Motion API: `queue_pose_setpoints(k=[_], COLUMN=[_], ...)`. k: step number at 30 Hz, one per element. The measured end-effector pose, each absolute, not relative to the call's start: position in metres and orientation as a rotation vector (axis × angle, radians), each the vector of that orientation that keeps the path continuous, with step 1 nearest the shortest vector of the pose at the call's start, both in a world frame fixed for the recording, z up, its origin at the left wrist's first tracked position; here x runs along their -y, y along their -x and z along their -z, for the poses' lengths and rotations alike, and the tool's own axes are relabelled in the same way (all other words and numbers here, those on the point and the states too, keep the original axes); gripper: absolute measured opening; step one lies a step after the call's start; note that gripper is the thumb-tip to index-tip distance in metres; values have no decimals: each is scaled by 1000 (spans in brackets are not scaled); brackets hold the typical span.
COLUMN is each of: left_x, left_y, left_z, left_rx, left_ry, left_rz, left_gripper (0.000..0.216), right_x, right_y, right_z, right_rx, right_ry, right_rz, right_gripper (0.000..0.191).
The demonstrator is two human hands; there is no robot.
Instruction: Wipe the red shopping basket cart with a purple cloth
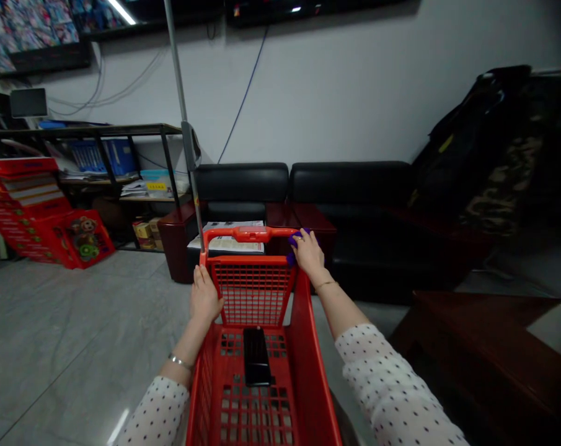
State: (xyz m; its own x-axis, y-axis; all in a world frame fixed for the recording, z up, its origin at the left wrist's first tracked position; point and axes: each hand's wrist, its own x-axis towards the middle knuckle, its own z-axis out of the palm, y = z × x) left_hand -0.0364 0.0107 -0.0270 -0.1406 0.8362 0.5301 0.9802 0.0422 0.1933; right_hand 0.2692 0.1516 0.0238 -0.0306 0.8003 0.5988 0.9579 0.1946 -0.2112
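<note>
A red plastic shopping cart (313, 347) stands in front of me, its handle bar (251, 233) at the far end. My left hand (204, 296) grips the cart's left upper rim, fingers on the outer side and thumb inside. At the right end of the handle, my right hand (308, 251) presses a purple cloth (295, 238) against the red plastic; part of the cloth hangs below the fingers. On the cart's grid floor lies a black flat object (256, 356), perhaps a phone or wallet. A grey metal pole (180, 87) rises from the handle's left corner.
Black leather sofas (349, 186) with dark red wooden arms line the wall behind the cart. A brown wooden table (475, 334) is close on the right. Red boxes (43, 217) and a shelf with blue folders (119, 155) stand left. Dark clothes (485, 142) hang at right.
</note>
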Motion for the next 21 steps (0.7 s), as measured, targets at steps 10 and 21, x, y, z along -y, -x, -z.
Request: queue_pose_setpoints(k=[10, 21], left_x=[-8, -6], left_y=[33, 35], left_z=[19, 17], left_rx=[2084, 2101], left_ry=[1866, 1891], left_rz=[751, 724], left_gripper=[101, 104], right_x=[4, 178], right_y=[-257, -265], right_z=[25, 80], right_rx=[1992, 2055], right_ry=[1641, 1358], right_rz=[336, 198], right_gripper=[41, 54])
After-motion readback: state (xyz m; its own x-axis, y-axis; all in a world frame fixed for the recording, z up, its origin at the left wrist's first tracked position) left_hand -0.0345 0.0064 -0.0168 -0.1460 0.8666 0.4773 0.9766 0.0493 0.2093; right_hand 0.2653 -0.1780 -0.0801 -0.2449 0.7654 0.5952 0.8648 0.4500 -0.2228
